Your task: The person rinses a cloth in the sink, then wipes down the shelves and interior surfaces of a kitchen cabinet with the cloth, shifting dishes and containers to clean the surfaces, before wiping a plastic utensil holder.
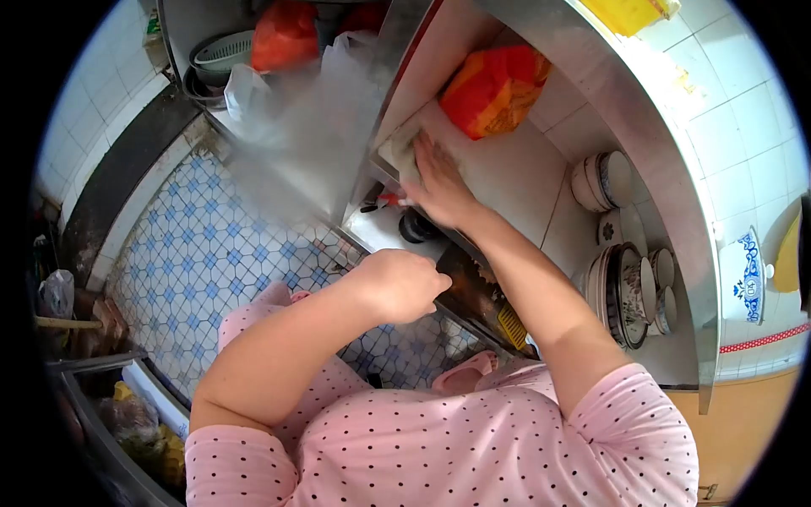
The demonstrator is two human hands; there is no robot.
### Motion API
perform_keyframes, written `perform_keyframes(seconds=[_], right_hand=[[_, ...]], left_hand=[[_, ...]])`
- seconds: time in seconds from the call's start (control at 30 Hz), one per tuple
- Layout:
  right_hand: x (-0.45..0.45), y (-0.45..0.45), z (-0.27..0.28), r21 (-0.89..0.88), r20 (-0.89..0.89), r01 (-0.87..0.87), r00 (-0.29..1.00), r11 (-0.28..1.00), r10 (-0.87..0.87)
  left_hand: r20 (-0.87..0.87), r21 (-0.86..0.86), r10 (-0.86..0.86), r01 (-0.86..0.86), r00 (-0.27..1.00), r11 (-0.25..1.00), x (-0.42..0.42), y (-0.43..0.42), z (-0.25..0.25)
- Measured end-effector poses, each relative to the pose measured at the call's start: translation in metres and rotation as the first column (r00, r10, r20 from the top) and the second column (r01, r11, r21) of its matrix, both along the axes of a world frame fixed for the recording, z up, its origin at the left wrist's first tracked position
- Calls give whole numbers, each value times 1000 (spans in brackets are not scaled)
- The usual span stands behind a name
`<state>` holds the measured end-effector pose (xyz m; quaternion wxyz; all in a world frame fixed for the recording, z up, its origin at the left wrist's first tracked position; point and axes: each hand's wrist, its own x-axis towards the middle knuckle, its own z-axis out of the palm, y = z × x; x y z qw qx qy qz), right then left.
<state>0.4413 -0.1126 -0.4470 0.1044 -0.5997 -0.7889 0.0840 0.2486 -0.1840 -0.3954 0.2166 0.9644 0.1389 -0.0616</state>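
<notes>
My right hand (438, 184) reaches into a cabinet and lies flat, fingers stretched out, on a pale cloth (402, 152) at the edge of the white shelf (507, 173). The cloth is partly hidden and blurred. A red and orange bag (494, 89) stands on the shelf beyond the fingers. My left hand (401, 286) is closed in a fist in front of the lower compartment, with nothing seen sticking out of it. Near it, inside that compartment, are a dark round object (416, 226) and a small red item (392, 199).
Stacked bowls and plates (621, 291) stand at the shelf's right. A blurred translucent door or panel (296, 144) is at the upper left, near a red bag (285, 35) and baskets (224, 52). An open bin or drawer (135, 414) is at lower left, beside the tiled floor (203, 253).
</notes>
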Motion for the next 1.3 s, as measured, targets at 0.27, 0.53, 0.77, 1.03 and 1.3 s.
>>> perform_keyframes(seconds=[0.27, 0.53, 0.77, 1.03, 1.3], right_hand=[[-44, 65, 10, 3, 152, 293, 945, 956, -290], [-22, -22, -14, 211, -363, -51, 923, 976, 126], [39, 27, 30, 343, -689, 679, 652, 649, -318], [81, 105, 53, 558, -222, 671, 687, 488, -691], [114, 70, 90, -62, -901, 696, 269, 715, -340]], left_hand=[[136, -23, 49, -46, 990, 999, -6, 14, -2], [172, -30, 382, -383, 908, 923, -4, 47, 1], [342, -58, 479, -490, 809, 870, 1, 57, -7], [474, -7, 447, -504, 759, 864, 20, 61, -18], [420, -14, 464, -505, 780, 863, 20, 66, -18]])
